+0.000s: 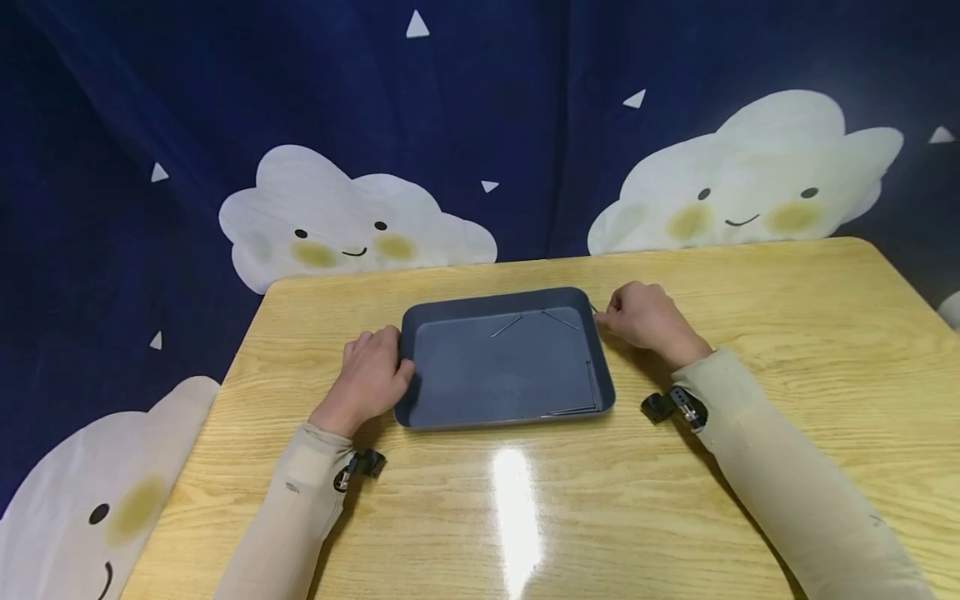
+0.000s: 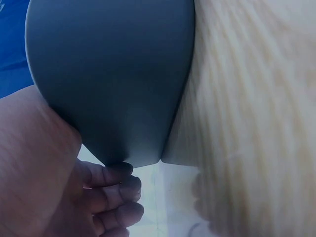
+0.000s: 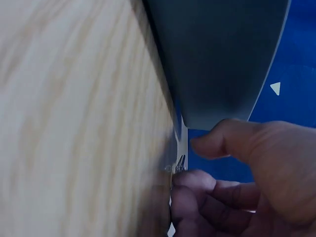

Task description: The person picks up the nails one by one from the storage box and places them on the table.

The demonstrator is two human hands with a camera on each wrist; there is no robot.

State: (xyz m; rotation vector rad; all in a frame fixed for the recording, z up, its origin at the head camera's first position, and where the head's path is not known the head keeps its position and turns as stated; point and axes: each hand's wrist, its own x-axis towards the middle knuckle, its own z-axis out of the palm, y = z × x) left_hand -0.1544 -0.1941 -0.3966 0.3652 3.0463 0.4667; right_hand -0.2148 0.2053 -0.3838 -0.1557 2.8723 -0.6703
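Note:
A shallow dark grey tray (image 1: 495, 367) sits on the wooden table. My left hand (image 1: 369, 379) grips its left end, the thumb over the rim; in the left wrist view, curled fingers (image 2: 113, 197) show beside the tray's outer wall. Several thin metal rods, like nails, lie inside: one rod (image 1: 507, 326) near the back middle, another (image 1: 560, 319) at the back right, others (image 1: 591, 383) by the front right corner. My right hand (image 1: 645, 317) is low outside the back right corner, thumb and forefinger apart. Close at its fingertips is a small thin metal piece (image 3: 181, 163).
The wooden tabletop (image 1: 787, 350) extends around the tray, with a bright glare in front of it. Behind the table's back edge hangs a dark blue curtain (image 1: 540, 100) with clouds and white triangles. Each sleeve carries a small black wrist camera (image 1: 660, 408).

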